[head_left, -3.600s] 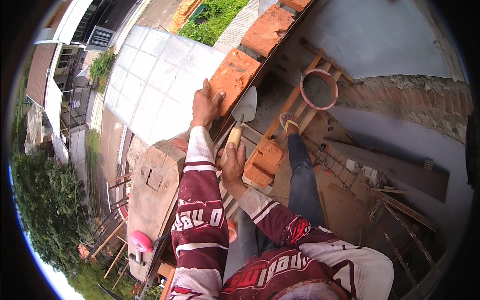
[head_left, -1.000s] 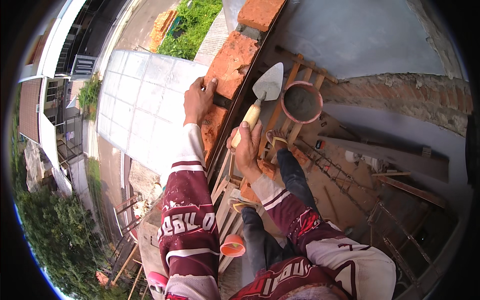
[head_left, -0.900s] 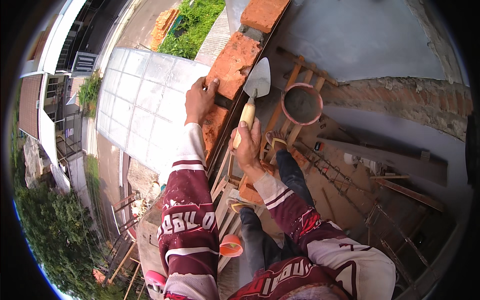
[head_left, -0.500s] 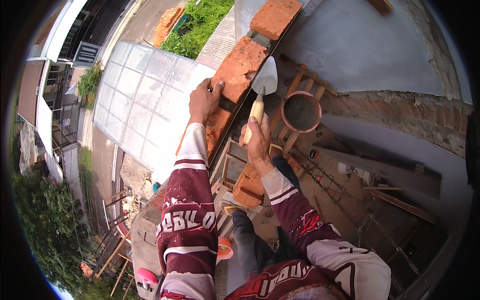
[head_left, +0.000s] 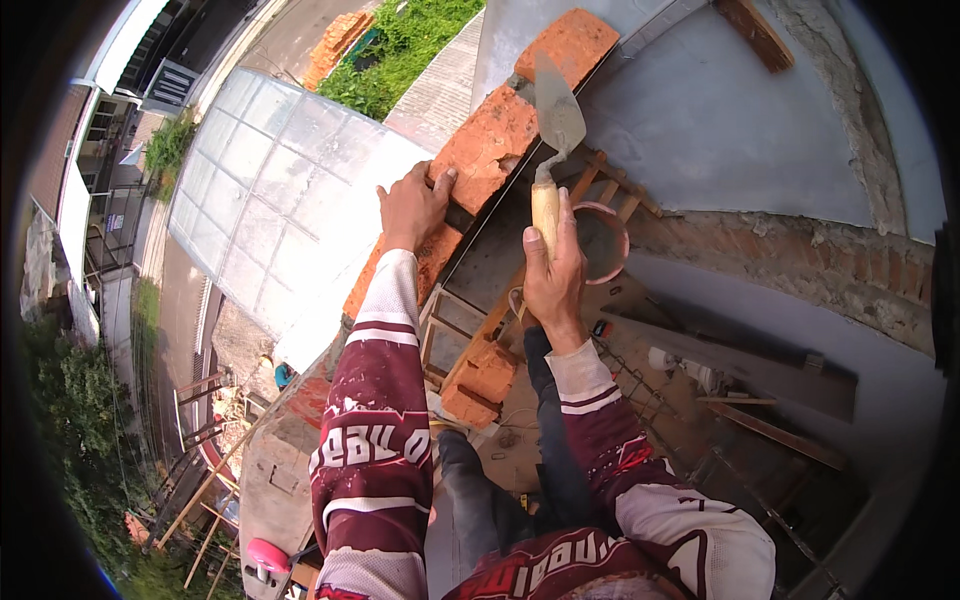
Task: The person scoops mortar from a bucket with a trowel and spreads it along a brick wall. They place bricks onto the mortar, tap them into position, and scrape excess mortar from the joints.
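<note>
A row of orange-red bricks runs diagonally along a narrow wall top. My left hand (head_left: 416, 208) rests against the near end of the middle brick (head_left: 487, 150), its thumb on the edge and its fingers apart on the outer side. Below it lies another brick (head_left: 428, 262). My right hand (head_left: 555, 275) grips the wooden handle of a trowel (head_left: 561, 118). The pointed metal blade is raised along the wall's inner side, its tip overlapping the far brick (head_left: 570, 45). Grey mortar shows in the joint between the far and middle bricks.
A round bucket (head_left: 606, 243) of grey mortar stands on boards below, partly behind my right hand. Loose bricks (head_left: 480, 383) lie near my feet. Beyond the wall's left side is a pale sheeted roof (head_left: 290, 200), lower down. A grey wall (head_left: 720, 120) stands at right.
The trowel has moved up and right, its blade turning from the middle brick's inner edge toward the far joint. My left hand stays at the middle brick. The whole view has shifted slightly.
</note>
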The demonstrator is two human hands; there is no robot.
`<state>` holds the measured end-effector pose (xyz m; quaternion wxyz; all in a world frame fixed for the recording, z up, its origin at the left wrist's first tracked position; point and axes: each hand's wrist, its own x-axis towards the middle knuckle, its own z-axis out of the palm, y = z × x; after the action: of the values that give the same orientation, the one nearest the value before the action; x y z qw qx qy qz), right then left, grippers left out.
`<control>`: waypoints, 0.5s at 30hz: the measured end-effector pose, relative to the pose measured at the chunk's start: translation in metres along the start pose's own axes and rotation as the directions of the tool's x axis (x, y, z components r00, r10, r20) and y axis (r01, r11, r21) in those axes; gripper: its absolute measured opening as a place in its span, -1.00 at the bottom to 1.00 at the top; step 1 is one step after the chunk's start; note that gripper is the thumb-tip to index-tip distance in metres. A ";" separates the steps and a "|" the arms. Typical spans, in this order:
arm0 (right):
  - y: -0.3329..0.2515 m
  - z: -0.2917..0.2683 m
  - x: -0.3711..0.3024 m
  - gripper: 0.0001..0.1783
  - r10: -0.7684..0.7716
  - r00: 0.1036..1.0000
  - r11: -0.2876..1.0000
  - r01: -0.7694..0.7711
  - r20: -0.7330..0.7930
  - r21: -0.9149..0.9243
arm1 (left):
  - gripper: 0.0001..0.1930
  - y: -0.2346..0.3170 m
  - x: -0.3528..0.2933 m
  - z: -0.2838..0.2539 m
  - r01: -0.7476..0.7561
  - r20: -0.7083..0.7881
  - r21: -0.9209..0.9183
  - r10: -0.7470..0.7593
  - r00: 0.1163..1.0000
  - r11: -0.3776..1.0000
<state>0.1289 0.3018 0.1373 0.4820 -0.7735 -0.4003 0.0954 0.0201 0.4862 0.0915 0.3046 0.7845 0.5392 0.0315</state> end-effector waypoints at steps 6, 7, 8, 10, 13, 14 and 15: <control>0.000 -0.003 0.033 -0.28 0.134 0.925 0.913 0.024 0.355 -0.408 | -0.40 0.002 -0.002 -0.001 0.017 0.006 0.019 -0.017 1.000 1.000; 0.002 0.000 0.034 -0.29 0.077 0.956 0.940 0.025 0.282 -0.341 | -0.40 0.002 -0.002 -0.001 0.014 0.006 0.024 -0.015 1.000 1.000; 0.004 0.001 0.034 -0.30 0.008 0.974 0.959 0.057 0.228 -0.277 | -0.41 0.003 -0.002 -0.002 0.011 0.005 0.028 -0.011 1.000 1.000; 0.009 0.002 0.032 -0.31 -0.138 0.986 0.977 0.151 0.099 -0.148 | -0.37 0.002 -0.001 -0.002 0.007 0.008 0.034 -0.007 1.000 0.999; 0.014 -0.002 0.040 -0.31 -0.046 0.976 0.968 0.096 0.213 -0.233 | -0.34 0.000 -0.002 0.000 0.007 0.014 0.039 -0.008 1.000 0.999; 0.015 -0.004 0.048 -0.32 -0.056 0.972 0.964 0.112 0.229 -0.240 | -0.34 0.000 -0.001 0.001 0.004 0.005 0.041 -0.004 1.000 0.999; 0.015 -0.006 0.057 -0.33 -0.162 0.975 0.966 0.188 0.153 -0.179 | -0.34 0.000 -0.001 0.001 -0.001 -0.008 0.044 0.001 1.000 0.999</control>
<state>0.1781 0.3347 0.1417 0.3828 -0.7697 -0.5067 0.0660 0.0199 0.4853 0.0906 0.2850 0.7911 0.5407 0.0227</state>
